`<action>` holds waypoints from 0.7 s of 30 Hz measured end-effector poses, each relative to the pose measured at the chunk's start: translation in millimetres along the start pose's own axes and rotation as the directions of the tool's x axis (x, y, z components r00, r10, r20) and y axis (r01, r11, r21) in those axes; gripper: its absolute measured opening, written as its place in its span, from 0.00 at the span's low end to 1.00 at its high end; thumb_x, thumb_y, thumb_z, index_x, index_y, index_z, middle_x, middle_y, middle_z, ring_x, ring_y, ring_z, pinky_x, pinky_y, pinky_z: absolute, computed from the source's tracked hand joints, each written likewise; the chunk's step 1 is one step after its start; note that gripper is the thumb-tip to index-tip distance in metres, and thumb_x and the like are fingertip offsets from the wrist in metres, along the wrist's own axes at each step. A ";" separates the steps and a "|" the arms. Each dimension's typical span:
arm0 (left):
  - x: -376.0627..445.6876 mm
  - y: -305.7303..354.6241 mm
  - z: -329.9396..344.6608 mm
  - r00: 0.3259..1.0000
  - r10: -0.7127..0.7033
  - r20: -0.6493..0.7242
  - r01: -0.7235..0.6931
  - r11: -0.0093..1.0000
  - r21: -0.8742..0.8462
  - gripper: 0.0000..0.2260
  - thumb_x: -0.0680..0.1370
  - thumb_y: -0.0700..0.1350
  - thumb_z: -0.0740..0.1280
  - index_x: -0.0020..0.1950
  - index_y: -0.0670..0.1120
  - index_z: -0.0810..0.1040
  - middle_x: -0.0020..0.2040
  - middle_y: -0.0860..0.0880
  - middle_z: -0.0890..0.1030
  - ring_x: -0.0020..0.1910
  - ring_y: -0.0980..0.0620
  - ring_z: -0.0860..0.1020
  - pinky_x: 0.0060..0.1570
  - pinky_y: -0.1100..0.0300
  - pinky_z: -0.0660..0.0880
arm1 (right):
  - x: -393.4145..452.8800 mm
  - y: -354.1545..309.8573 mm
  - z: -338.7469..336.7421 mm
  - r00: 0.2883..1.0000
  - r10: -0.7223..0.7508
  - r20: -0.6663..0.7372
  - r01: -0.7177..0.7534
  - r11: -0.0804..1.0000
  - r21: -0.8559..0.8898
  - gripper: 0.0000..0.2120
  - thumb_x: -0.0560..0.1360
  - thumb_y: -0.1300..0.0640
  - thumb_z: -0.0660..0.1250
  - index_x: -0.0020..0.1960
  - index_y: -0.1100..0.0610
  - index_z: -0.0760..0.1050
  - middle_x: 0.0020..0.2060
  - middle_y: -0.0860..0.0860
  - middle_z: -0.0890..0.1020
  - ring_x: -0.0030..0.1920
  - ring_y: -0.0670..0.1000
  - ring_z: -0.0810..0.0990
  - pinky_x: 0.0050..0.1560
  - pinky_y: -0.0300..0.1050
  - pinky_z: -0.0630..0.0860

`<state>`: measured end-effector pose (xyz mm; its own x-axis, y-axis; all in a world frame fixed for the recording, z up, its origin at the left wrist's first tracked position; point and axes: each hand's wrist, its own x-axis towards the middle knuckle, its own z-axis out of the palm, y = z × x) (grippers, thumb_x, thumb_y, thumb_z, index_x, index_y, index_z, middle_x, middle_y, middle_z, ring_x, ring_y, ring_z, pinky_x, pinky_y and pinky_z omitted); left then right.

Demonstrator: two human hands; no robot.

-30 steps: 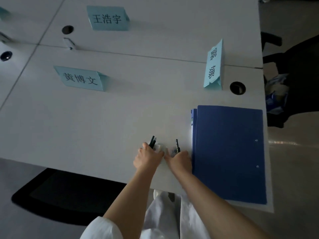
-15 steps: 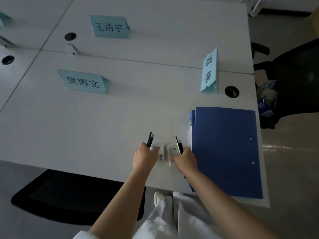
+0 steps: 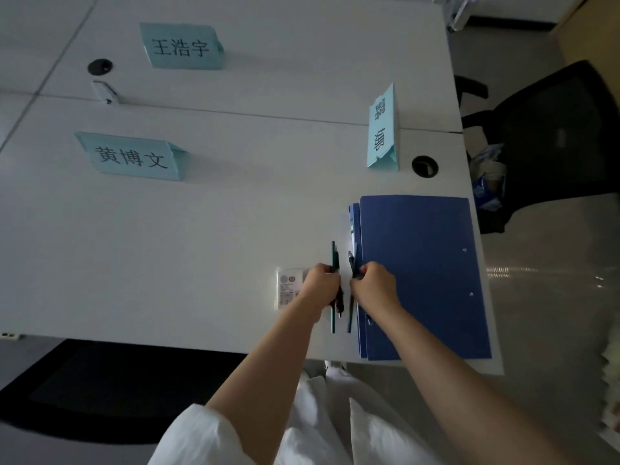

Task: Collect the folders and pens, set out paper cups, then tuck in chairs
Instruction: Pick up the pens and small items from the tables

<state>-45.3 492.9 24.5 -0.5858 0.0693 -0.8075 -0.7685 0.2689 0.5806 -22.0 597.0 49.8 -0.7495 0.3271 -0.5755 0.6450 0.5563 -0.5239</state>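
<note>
Head view: I hold pens in both fists at the table edge.

My left hand [image 3: 321, 284] is closed tight on some dark pens [image 3: 334, 263], and my right hand [image 3: 373, 286] is closed tight on another pen [image 3: 351, 260]. My hands are close side by side. The blue folders [image 3: 422, 273] lie stacked just beside my right hand on the white table [image 3: 167, 250]. I think I am still collecting pens. Next I should put them all in one hand, then pick up the folders.
</note>
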 end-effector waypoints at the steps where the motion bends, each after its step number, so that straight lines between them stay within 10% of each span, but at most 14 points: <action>1: 0.7 -1.5 1.5 1.000 0.004 0.007 -0.004 1.000 0.019 0.13 0.77 0.38 0.60 0.60 0.42 0.76 0.46 0.43 0.80 0.43 0.46 0.79 0.52 0.46 0.79 | -1.8 0.3 -0.5 1.000 -0.010 -0.010 0.010 1.000 0.000 0.08 0.76 0.64 0.62 0.54 0.64 0.73 0.46 0.56 0.79 0.38 0.49 0.73 0.28 0.36 0.67; 7: 0.6 -7.7 6.3 0.998 0.020 -0.060 -0.013 0.993 0.117 0.19 0.73 0.41 0.62 0.64 0.40 0.75 0.45 0.42 0.80 0.38 0.49 0.75 0.38 0.58 0.73 | -11.1 7.6 -10.3 0.999 -0.046 0.003 0.046 0.996 0.079 0.16 0.77 0.63 0.60 0.64 0.62 0.70 0.45 0.52 0.75 0.36 0.45 0.75 0.30 0.34 0.70; 21: -34.3 -12.3 119.2 0.927 0.193 -0.320 -0.196 0.980 0.023 0.09 0.76 0.38 0.64 0.54 0.44 0.79 0.39 0.46 0.81 0.37 0.46 0.79 0.43 0.46 0.79 | 15.5 123.5 -130.6 0.988 -0.140 0.064 0.120 0.960 0.254 0.10 0.78 0.58 0.62 0.58 0.53 0.73 0.51 0.50 0.80 0.48 0.49 0.80 0.46 0.44 0.79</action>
<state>14.9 601.8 32.6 -0.7743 -0.1911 -0.6033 -0.6323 0.2725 0.7252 26.6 770.5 58.3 -0.8214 0.1962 -0.5355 0.5672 0.3786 -0.7314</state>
